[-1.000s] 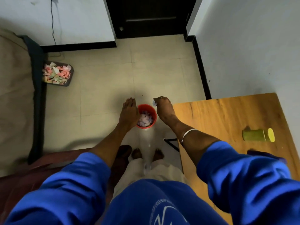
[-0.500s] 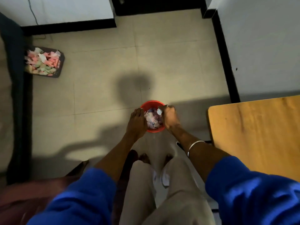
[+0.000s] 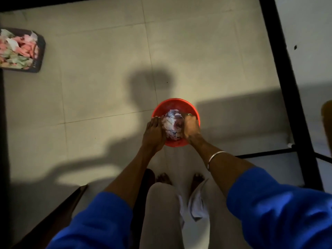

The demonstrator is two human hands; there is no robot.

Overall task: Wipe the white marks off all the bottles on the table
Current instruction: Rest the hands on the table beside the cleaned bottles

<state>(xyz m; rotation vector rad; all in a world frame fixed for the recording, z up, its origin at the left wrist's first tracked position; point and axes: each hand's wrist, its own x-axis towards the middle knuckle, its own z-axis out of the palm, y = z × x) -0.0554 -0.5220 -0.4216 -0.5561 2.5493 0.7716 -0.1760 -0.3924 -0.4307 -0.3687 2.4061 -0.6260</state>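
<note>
While the person bends over the floor, both hands are down in a small red bin [image 3: 195,112] that stands on the tiles just ahead of the bare feet. It is filled with crumpled white and pinkish wipes [image 3: 172,125]. The left hand [image 3: 154,134] lies against the near-left side of the heap with its fingers [image 3: 156,120] laid fairly straight along it, pressing rather than clenching. The right hand [image 3: 191,129] comes in from the near-right side; its fingers dip into the paper and I cannot tell whether they pinch a piece or only push. The wad sits squarely between the two palms, neither hand plainly nearer.

No bottles show from here. Only a sliver of the desk [image 3: 327,112] peeks in at the far right edge of the view, with its black frame [image 3: 280,56] running down to the floor beside the bin. So the bottles, I judge, lie up and to the person's right, on the side of the right hand. That hand would reach them first once the person straightens up.

A dark tray [image 3: 40,56] of pink and green scraps sits well apart on the floor at the far left.
</note>
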